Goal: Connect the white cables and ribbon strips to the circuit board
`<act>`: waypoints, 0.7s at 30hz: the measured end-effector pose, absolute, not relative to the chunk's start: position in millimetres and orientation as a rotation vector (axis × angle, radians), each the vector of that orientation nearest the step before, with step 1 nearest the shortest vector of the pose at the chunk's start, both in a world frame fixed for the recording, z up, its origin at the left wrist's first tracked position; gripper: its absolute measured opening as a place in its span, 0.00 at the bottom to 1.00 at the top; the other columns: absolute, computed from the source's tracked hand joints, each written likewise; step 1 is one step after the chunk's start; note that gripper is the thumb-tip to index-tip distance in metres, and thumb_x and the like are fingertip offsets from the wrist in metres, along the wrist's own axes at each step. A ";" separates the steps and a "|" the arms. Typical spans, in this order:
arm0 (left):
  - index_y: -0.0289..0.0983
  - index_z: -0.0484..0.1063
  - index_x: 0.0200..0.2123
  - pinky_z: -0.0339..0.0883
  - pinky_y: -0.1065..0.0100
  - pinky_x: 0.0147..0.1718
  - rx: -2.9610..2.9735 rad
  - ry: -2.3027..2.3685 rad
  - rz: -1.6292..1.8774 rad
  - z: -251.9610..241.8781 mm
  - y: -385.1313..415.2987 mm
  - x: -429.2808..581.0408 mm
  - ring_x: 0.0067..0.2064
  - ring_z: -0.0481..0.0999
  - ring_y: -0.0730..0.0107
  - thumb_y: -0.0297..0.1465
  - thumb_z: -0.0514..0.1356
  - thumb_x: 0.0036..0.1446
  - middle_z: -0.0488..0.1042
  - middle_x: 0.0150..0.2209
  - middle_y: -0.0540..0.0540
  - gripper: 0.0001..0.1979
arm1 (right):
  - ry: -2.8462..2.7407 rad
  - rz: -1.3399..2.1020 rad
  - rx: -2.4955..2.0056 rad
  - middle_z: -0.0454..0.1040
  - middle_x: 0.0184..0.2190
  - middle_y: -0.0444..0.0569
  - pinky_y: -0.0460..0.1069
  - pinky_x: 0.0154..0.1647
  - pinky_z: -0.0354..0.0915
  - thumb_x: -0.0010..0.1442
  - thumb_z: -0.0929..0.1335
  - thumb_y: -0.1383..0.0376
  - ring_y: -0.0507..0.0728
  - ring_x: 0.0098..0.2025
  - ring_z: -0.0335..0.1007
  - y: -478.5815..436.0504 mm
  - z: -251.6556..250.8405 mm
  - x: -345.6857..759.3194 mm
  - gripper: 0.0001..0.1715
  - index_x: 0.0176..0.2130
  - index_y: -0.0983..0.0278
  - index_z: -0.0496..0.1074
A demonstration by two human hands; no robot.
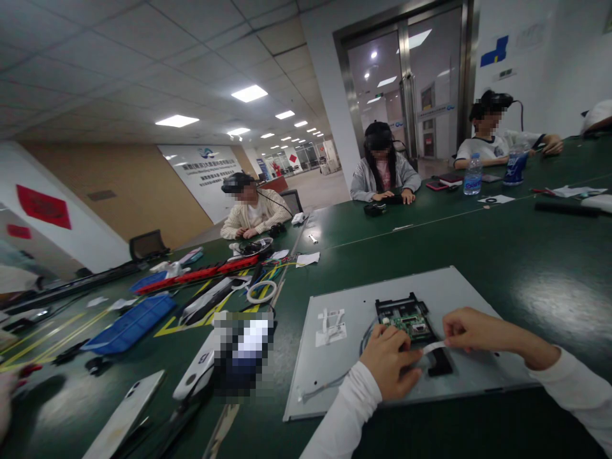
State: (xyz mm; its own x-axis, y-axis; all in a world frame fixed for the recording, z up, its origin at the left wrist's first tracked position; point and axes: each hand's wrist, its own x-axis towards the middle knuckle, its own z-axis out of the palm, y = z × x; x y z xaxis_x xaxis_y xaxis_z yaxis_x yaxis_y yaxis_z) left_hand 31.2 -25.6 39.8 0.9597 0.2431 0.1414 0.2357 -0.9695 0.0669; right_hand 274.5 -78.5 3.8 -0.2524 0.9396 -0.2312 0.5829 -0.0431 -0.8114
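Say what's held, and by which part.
The right hand holds the strip by its right end; the left hand is at the other end, but whether it grips cannot be told.

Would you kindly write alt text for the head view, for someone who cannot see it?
A person's left hand and right hand handle a white strip beside a green circuit board on a gray panel lying on a green table. A blue tray lies to the left; people wearing headsets sit across the table.
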 end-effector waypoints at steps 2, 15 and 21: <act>0.45 0.67 0.44 0.49 0.63 0.38 3.066 0.379 0.228 40.1 -25.6 31.4 0.39 0.62 0.65 0.40 0.52 0.51 0.65 0.36 0.46 0.17 | -1.878 1.158 -1.621 0.68 0.17 0.44 0.41 0.19 0.53 0.50 0.64 0.59 0.48 0.20 0.62 -79.1 4.6 272.9 0.12 0.28 0.67 0.66; 0.44 0.67 0.44 0.49 0.64 0.38 3.089 0.370 0.219 41.7 -26.3 32.2 0.39 0.61 0.66 0.40 0.51 0.52 0.64 0.35 0.47 0.17 | -1.986 0.841 -1.769 0.68 0.21 0.43 0.42 0.20 0.49 0.48 0.64 0.61 0.48 0.23 0.61 -82.2 5.3 266.9 0.10 0.26 0.66 0.67; 0.44 0.67 0.45 0.49 0.64 0.38 3.080 0.376 0.233 40.6 -26.1 31.9 0.39 0.61 0.66 0.40 0.51 0.52 0.64 0.35 0.47 0.17 | -1.972 0.843 -1.814 0.68 0.22 0.43 0.42 0.20 0.49 0.48 0.65 0.59 0.48 0.22 0.61 -81.8 3.9 269.7 0.11 0.26 0.65 0.66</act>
State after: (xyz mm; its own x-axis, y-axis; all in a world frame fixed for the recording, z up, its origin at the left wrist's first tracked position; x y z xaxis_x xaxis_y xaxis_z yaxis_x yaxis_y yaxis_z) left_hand 31.9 -26.1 40.6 0.9597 0.2413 0.1443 0.2368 -0.9704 0.0479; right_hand 269.7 -81.8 3.9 -0.1336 0.9800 -0.1477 0.7838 0.0133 -0.6208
